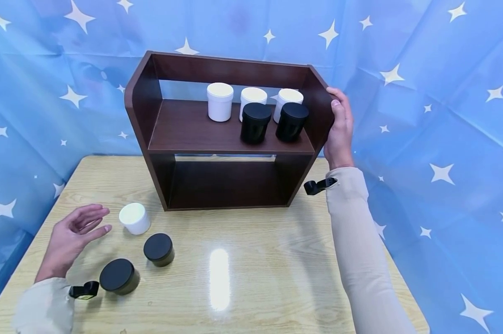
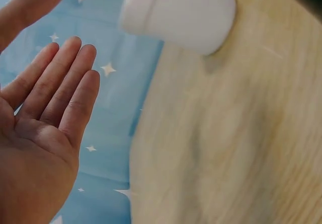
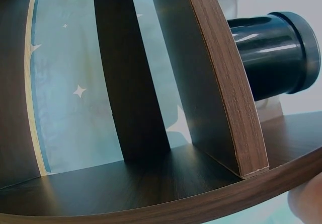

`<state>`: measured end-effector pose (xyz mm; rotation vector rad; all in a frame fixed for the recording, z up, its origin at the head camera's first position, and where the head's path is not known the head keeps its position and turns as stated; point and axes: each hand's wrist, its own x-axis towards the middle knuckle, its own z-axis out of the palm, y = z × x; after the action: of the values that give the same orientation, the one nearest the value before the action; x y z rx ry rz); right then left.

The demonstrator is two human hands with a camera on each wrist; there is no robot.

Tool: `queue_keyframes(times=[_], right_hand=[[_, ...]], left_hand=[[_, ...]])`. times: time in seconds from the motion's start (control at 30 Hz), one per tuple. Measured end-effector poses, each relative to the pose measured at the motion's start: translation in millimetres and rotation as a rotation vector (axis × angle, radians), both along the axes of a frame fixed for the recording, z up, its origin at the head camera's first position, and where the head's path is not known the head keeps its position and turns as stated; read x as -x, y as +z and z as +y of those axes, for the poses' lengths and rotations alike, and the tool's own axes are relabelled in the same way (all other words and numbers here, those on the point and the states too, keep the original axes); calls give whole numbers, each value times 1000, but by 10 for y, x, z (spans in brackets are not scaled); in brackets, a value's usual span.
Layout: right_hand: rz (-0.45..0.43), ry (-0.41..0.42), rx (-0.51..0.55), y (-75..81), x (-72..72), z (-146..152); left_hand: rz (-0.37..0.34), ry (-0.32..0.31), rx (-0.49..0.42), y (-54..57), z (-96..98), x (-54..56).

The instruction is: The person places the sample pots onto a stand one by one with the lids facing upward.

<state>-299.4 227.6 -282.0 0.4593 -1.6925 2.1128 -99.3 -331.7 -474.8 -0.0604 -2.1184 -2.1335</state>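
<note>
My left hand [image 1: 73, 239] hovers over the table's left side, fingers spread and holding nothing. Just right of its fingertips stands a white lidded jar [image 1: 135, 218], apart from the hand; the left wrist view shows that white jar [image 2: 181, 15] beyond the fingers. Two black jars, one nearer [image 1: 119, 277] and one farther [image 1: 159, 249], stand close by. At the upper right, my right hand [image 1: 340, 130] grips the right side panel of a dark brown two-tier shelf [image 1: 230, 151], thumb in front. Only a bit of that hand [image 3: 306, 199] shows in the right wrist view.
On the upper tier stand three white jars [image 1: 219, 102], with two black jars [image 1: 256, 123] in front, towards the right. The shelf stands at the back of the wooden table [image 1: 268, 278]. A blue star-patterned cloth [image 1: 422, 116] hangs behind and beside it.
</note>
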Motion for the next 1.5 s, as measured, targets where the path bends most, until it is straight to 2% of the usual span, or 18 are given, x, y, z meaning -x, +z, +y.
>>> queue_keyframes(times=[0.17, 0.23, 0.37, 0.43, 0.5, 0.6, 0.83, 1.0, 1.3, 1.5], right_hand=[[1, 3, -3, 7, -4, 2], [5, 1, -1, 10, -6, 9], [20, -7, -11, 18, -8, 18], [22, -9, -20, 19, -11, 17], [18, -8, -25, 17, -13, 14], [12, -7, -24, 11, -16, 11], [19, -12, -23, 19, -8, 18], [12, -18, -27, 22, -14, 19], [1, -20, -32, -5, -15, -42], [10, -22, -20, -10, -31, -9]], left_hand=[[-30, -15, 11, -85, -8, 54], [-59, -21, 49, -105, -9, 89], [-114, -31, 232, -134, 7, 154], [-116, -47, 276, -158, 20, 178], [-98, -66, 275, -187, 39, 196], [-78, -101, 221, -229, 68, 222], [-87, -134, 350, -261, 143, 301], [-110, -168, 357, -283, 169, 339], [-126, -156, 396, -385, 203, 317], [-123, -156, 436, -398, 245, 409]])
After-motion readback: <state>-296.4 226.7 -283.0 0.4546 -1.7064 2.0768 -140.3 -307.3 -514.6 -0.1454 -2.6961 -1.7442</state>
